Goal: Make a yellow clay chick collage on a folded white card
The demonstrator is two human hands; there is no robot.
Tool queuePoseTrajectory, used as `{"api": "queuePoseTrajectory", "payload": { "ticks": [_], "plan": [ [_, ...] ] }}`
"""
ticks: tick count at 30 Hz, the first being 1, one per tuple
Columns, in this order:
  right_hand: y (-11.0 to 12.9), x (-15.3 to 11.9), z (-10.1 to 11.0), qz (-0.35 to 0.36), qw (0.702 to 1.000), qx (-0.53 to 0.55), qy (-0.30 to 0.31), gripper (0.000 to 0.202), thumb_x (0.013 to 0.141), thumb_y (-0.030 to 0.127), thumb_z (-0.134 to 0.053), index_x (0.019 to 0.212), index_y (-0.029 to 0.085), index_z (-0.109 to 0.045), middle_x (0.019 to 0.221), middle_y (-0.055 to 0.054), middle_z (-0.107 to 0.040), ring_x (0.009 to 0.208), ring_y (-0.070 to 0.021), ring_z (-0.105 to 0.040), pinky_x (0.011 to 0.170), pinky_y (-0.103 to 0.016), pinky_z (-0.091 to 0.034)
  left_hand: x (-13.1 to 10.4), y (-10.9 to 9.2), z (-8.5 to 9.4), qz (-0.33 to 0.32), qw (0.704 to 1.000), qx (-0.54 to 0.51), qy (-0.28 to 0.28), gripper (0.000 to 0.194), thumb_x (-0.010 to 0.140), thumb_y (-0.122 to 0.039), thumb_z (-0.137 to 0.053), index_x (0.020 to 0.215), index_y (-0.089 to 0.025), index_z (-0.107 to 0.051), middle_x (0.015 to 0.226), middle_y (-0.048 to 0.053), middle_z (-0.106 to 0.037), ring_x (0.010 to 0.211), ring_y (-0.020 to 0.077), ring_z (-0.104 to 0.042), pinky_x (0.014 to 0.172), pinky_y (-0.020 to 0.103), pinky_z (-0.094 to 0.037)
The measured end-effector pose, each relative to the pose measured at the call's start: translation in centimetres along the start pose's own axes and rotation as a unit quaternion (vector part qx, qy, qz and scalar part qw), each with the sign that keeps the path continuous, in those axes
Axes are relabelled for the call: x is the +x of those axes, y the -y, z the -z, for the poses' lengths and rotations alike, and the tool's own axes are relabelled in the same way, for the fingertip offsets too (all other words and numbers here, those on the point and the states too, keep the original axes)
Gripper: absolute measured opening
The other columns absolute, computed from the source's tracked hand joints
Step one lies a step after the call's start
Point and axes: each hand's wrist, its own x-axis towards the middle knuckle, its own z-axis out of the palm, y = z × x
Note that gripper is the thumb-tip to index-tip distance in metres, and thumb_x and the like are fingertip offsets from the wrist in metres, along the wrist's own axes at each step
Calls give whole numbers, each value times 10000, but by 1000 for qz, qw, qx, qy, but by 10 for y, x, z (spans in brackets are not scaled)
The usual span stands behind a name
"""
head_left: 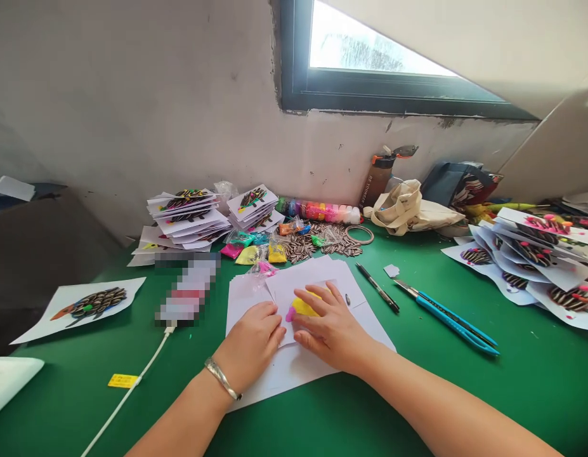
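Note:
My right hand (325,327) lies with fingers spread over a flat yellow patch of what looks like soft clay (307,304) on a small white paper card (287,285). A little purple lump (290,313) sits at the patch's left edge, near my right fingers. Curled and close together, the fingers of my left hand (253,343) rest at the card's left edge; whatever they may hold is hidden. Under both hands is a stack of larger white sheets (355,346). One dark sunflower seed (347,299) lies on the card, right of my right fingertips.
A black pen (377,287) and a blue utility knife (446,317) lie to the right. Behind are striped seeds (322,241) and bags of coloured clay (248,255). Seed-decorated cards are piled at left (189,219) and right (536,254). A white cable (132,387) crosses the green table.

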Motion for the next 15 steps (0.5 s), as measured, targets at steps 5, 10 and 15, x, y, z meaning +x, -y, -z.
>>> {"api": "queuePoseTrajectory", "payload": {
  "ticks": [5,10,15],
  "plan": [
    [-13,2,10,-29,998,30,-37,195,901,326,-493,983,279,-664,1243,-38,-574,1175,-247,-452,1032,-504,-264,0,3,4,2,1000,-9,17,195,875,-187,-463,854,-188,-657,1004,69,-653,1036,221,-583,914,376,-499],
    [-53,-7,39,-237,970,30,-47,251,919,314,-423,961,233,-657,902,-46,-667,824,-181,-594,693,-291,-448,0,3,6,-4,1000,10,29,219,898,-231,-445,919,-196,-660,1052,77,-659,1081,238,-574,918,387,-508],
    [-79,-17,45,-347,934,-42,74,208,877,310,-435,762,216,-581,721,-20,-637,671,-174,-580,566,-265,-357,-2,4,0,-14,999,42,17,308,911,-271,-443,1157,-183,-606,1206,85,-622,1171,248,-530,978,405,-483]
  ]
}}
